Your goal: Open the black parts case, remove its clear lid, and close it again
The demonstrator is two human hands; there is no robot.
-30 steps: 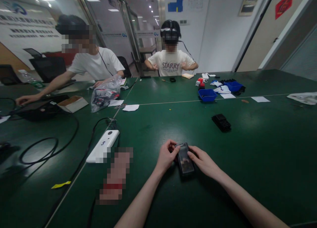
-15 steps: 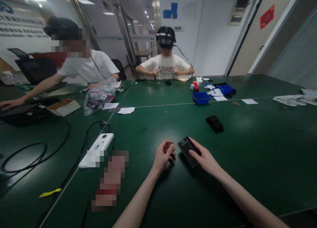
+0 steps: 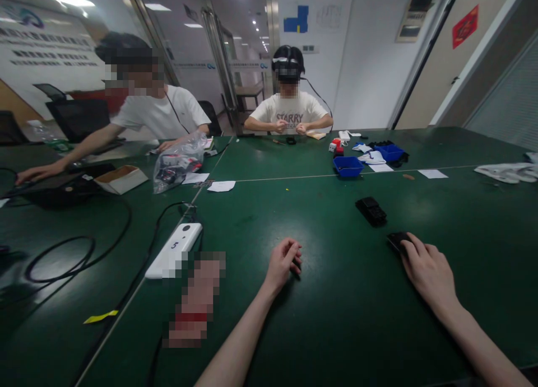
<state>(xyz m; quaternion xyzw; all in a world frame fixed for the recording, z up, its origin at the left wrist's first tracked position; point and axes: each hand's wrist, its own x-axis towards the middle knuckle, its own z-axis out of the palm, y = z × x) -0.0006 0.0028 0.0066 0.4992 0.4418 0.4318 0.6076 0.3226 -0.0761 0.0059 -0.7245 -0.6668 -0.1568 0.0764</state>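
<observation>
My right hand (image 3: 428, 269) is closed from above around a flat black rectangular object (image 3: 395, 240). It is low over the table at the right, and most of the object is hidden under the palm and fingers. My left hand (image 3: 286, 262) rests near the middle of the table, its fingers loosely bent and apart, with nothing in them. A chunky black device (image 3: 371, 210) lies just beyond and to the left of my right hand; its kind is not clear.
On the green table (image 3: 294, 331), a white power bank-like block (image 3: 176, 247) marked 5 lies left beside cables and a pixelated item (image 3: 197, 297). Blue trays (image 3: 348, 167), papers and a plastic bag (image 3: 179, 162) sit farther back. Two people sit across, one wearing a headset.
My right hand has carried the flat black object from beside my left hand to the right, turning palm down over it. My left hand has barely moved.
</observation>
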